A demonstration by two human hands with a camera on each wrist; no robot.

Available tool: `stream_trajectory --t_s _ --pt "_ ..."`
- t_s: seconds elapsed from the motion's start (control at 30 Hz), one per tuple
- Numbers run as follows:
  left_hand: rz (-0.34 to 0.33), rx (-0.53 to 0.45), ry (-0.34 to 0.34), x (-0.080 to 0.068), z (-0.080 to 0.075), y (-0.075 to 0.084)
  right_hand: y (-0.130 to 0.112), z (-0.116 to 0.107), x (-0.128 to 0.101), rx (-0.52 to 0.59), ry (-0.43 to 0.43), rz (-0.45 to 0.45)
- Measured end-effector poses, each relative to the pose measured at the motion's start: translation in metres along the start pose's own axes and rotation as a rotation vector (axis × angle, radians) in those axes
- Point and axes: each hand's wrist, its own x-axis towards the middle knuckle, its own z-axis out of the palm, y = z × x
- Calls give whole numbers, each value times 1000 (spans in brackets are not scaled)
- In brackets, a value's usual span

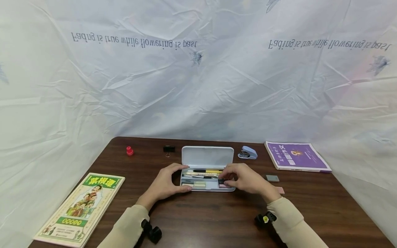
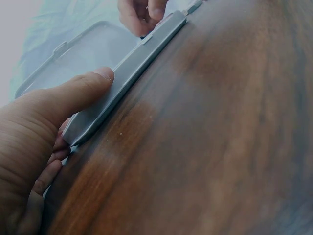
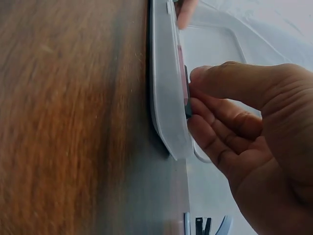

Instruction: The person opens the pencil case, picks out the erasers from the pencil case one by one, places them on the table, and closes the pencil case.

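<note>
The left hand (image 1: 164,184) curls round the left end of the open pale-grey plastic pencil case (image 1: 207,168), steadying it between both hands. The right hand (image 1: 245,179) pinches a small dark object (image 1: 221,181) over the case's right compartment; pens and erasers already lie inside, the lid not yet closed.

The desk (image 1: 217,220) was dark brown wood-grain, smooth with a soft sheen that caught light in the wrist views. At mid-frame the pencil case (image 1: 207,162) looked like pale grey-white plastic, matt and slightly translucent along its rim. Behind everything hung a thin, crinkled backdrop sheet (image 1: 198,86), plastic-like or light cloth, creased all over and faintly glossy. At lower left the book (image 1: 81,210) had a printed paper cover with a mild gloss; the purple book (image 1: 296,156) at right looked the same. The stapler (image 1: 248,153) looked like smooth light-blue plastic. The sleeves (image 1: 291,224) were soft beige knit cloth, matt.
</note>
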Motion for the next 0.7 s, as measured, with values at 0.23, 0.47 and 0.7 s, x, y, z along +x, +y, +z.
stream_trajectory --t_s 0.23,0.47,0.7 --pt "4 10 5 0 0 0 -4 2 2 -38 -17 -26" --pt "7 8 3 1 1 0 -6 2 1 -61 -27 5" --pt "4 7 3 0 0 0 -6 3 2 -66 -29 21"
